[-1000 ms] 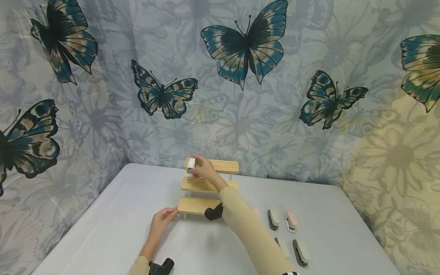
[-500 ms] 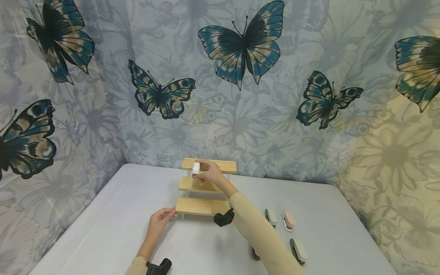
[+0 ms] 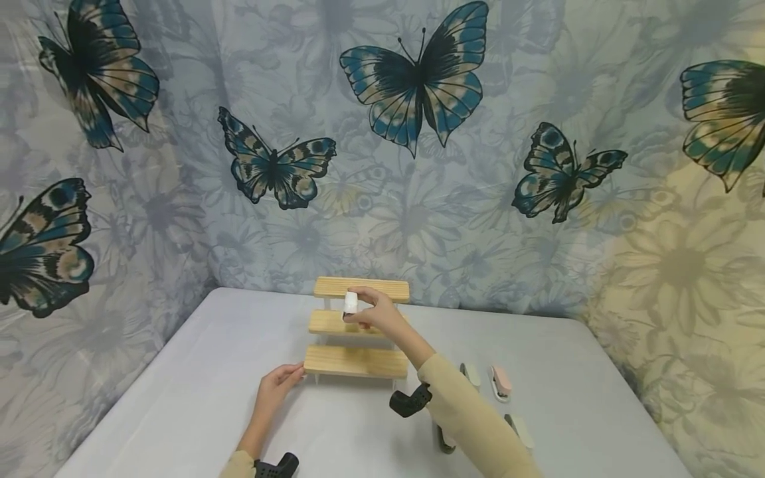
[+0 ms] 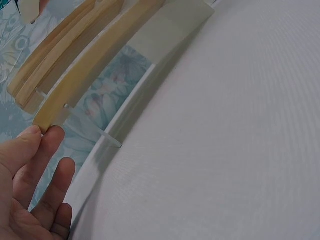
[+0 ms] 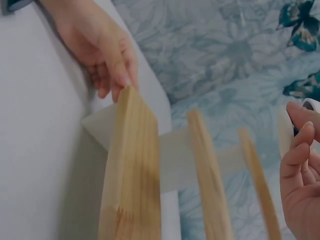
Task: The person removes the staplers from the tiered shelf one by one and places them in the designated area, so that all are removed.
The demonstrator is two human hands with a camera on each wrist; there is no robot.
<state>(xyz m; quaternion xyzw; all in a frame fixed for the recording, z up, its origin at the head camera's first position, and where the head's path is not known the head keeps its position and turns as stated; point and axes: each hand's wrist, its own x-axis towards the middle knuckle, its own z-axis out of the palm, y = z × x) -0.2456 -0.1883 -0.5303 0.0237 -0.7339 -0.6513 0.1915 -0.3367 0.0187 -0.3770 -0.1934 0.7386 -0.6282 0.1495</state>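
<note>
A grey table [image 3: 197, 398] carries a three-step wooden stand [image 3: 356, 362] near its far edge. To the stand's right, several small staplers lie on the tabletop: a pink one [image 3: 501, 382], a pale one [image 3: 469, 374] beside it, another [image 3: 521, 430] nearer.

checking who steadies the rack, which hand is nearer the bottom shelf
Left. The left hand touches the left end of the bottom shelf; the right hand holds a white stapler up by the middle shelf.

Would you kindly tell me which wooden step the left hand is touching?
The lowest step, nearest the person; the left hand touches its left end.
</note>
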